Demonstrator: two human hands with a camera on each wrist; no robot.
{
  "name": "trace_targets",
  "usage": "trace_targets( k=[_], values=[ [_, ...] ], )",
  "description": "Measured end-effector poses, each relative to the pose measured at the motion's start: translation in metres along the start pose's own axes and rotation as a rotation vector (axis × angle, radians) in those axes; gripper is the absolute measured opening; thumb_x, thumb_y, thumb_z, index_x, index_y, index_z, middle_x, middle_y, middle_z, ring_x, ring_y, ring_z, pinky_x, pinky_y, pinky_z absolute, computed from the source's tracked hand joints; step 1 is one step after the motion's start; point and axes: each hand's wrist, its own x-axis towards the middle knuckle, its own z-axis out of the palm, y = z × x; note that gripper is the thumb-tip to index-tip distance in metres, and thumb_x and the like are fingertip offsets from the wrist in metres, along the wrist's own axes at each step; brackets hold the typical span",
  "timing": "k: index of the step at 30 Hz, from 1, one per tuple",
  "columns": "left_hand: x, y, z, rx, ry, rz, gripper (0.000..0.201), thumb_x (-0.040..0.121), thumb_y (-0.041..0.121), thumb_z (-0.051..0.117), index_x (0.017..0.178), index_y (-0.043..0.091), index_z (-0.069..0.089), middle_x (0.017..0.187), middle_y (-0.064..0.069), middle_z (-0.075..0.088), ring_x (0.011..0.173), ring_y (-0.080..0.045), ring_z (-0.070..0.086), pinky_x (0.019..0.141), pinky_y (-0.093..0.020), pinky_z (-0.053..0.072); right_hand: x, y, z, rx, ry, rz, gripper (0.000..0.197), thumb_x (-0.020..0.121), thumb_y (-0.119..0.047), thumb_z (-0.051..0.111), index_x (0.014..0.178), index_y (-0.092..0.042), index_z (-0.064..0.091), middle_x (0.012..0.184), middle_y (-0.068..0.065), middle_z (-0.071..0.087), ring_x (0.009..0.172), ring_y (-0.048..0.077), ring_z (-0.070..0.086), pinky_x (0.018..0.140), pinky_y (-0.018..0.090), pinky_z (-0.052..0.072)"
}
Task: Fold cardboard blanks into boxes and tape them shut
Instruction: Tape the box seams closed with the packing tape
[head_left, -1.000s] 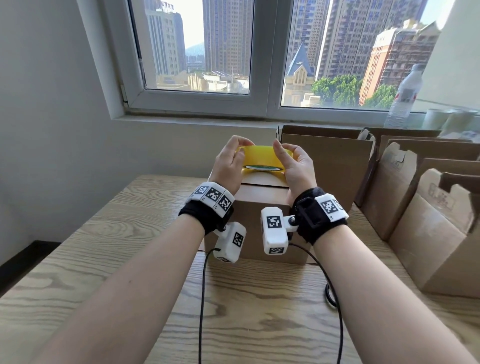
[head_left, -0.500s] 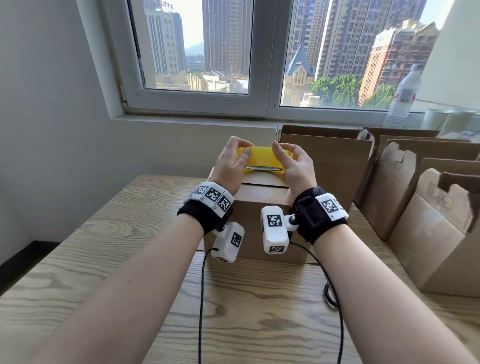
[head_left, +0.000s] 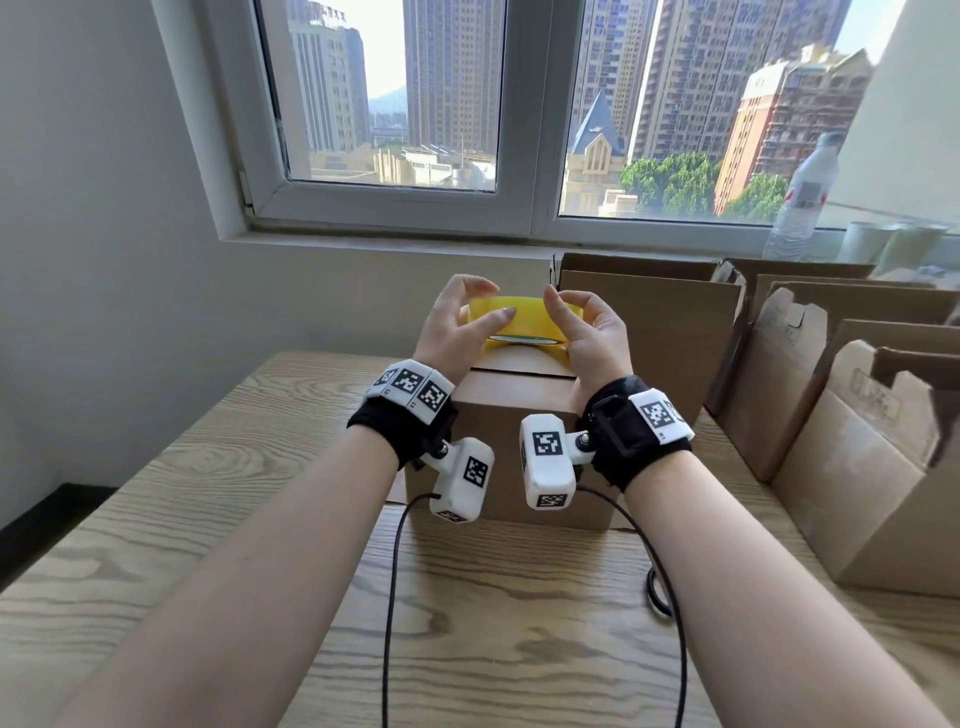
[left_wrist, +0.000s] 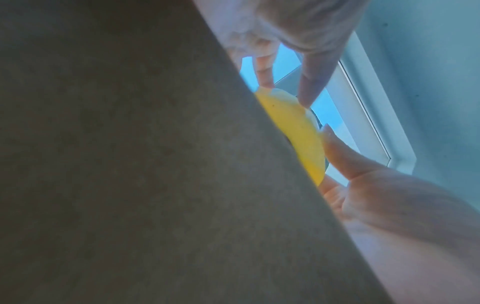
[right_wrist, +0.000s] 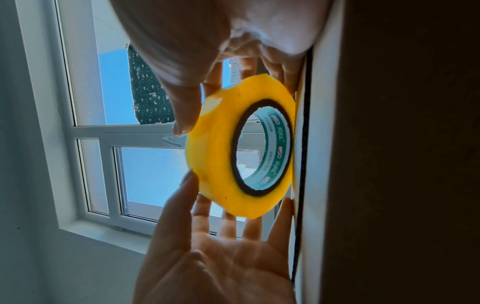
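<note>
While the box (head_left: 511, 415) stands under both wrists, the left hand (head_left: 451, 332) and right hand (head_left: 592, 338) grasp the tape roll (head_left: 524, 322) between their curled fingers, above the box top.

Little can be read. Inside the core of the yellow tape roll (right_wrist: 241, 156), held between the two hands just above the closed box, a teal liner carries a short white word repeated around the ring beside a small red-and-white mark; it may end in "ROLL", but the letters are too small to be sure. The bottle (head_left: 802, 195) on the far right sill has a label with red on it, illegible. Faint printing on the right-hand folded boxes (head_left: 878, 400) cannot be made out.
</note>
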Motion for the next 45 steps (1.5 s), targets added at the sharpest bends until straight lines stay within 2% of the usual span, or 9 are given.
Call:
trace_targets(
  k=[3,7,11,14,17,23,30,38,45],
  values=[
    [0.001,0.001,-0.001,-0.039,-0.034,-0.052,0.060,0.069,0.051,0.076,0.122,0.040,0.049,0.137,0.008,0.044,0.134,-0.021,0.044,0.107,-0.044,0.043,0.002,-0.001,0.000,0.020,0.014,0.021,0.027,0.073,-0.057,0.078,0.079,-0.033,0.069,0.084,-0.003,0.063,0.081,0.017,0.061,0.081,0.040,0.052],
    [0.002,-0.002,-0.002,0.157,-0.076,-0.023,0.093,0.053,0.052,0.089,0.132,0.037,0.044,0.136,-0.003,0.045,0.120,-0.019,0.053,0.100,-0.035,0.048,0.002,-0.003,-0.001,0.147,0.004,0.051,0.026,0.084,-0.049,0.072,0.085,-0.025,0.065,0.089,0.005,0.060,0.084,0.021,0.061,0.079,0.043,0.055],
    [0.001,-0.007,0.000,0.235,-0.003,0.084,0.056,0.065,0.029,0.090,0.110,0.030,0.055,0.115,-0.004,0.061,0.099,-0.018,0.059,0.090,-0.042,0.053,0.000,-0.006,0.003,0.085,0.028,-0.020,0.030,0.089,-0.051,0.064,0.077,-0.023,0.064,0.082,-0.001,0.060,0.079,0.015,0.057,0.080,0.042,0.051],
    [0.001,-0.008,0.001,0.253,0.039,0.090,0.047,0.063,0.028,0.091,0.096,0.035,0.058,0.105,-0.004,0.065,0.088,-0.017,0.061,0.082,-0.038,0.055,-0.006,-0.005,0.008,-0.229,0.103,-0.283,0.014,0.083,-0.045,0.065,0.078,-0.032,0.068,0.107,-0.004,0.061,0.107,0.013,0.056,0.096,0.032,0.044],
    [0.000,-0.007,0.000,0.227,0.034,0.075,0.047,0.056,0.033,0.087,0.094,0.036,0.059,0.103,-0.005,0.066,0.087,-0.019,0.063,0.077,-0.033,0.055,-0.020,-0.005,0.016,-0.444,0.073,-0.422,0.012,0.078,-0.037,0.069,0.087,-0.030,0.071,0.102,-0.009,0.065,0.107,0.015,0.057,0.094,0.034,0.047],
    [0.002,-0.009,-0.002,0.223,0.005,0.088,0.046,0.062,0.016,0.089,0.097,0.029,0.064,0.107,-0.004,0.065,0.092,-0.020,0.064,0.076,-0.029,0.053,-0.025,-0.007,0.017,-0.471,0.104,-0.372,0.018,0.071,-0.043,0.067,0.082,-0.029,0.071,0.085,-0.009,0.069,0.089,0.017,0.062,0.080,0.035,0.053],
    [0.002,-0.007,-0.004,0.162,-0.010,0.042,0.053,0.051,0.025,0.088,0.097,0.033,0.064,0.113,-0.007,0.064,0.098,-0.025,0.065,0.085,-0.042,0.057,-0.029,-0.009,0.015,-0.453,0.086,-0.332,0.015,0.077,-0.031,0.067,0.087,-0.030,0.077,0.079,-0.013,0.071,0.078,0.003,0.063,0.071,0.016,0.048],
    [0.000,-0.005,-0.002,0.152,-0.014,0.055,0.051,0.049,0.030,0.087,0.096,0.031,0.065,0.111,-0.007,0.064,0.096,-0.023,0.066,0.084,-0.042,0.058,-0.029,-0.007,0.017,-0.500,0.127,-0.357,0.018,0.082,-0.041,0.067,0.085,-0.025,0.074,0.079,-0.011,0.070,0.080,0.011,0.064,0.076,0.033,0.055],
    [0.000,-0.005,-0.003,0.088,-0.008,-0.009,0.051,0.045,0.028,0.088,0.091,0.034,0.067,0.112,-0.011,0.065,0.098,-0.028,0.067,0.083,-0.047,0.058,-0.028,-0.002,0.018,-0.506,0.076,-0.410,0.032,0.077,-0.046,0.054,0.093,-0.028,0.075,0.095,-0.005,0.072,0.095,0.018,0.064,0.085,0.040,0.054]
  ],
)
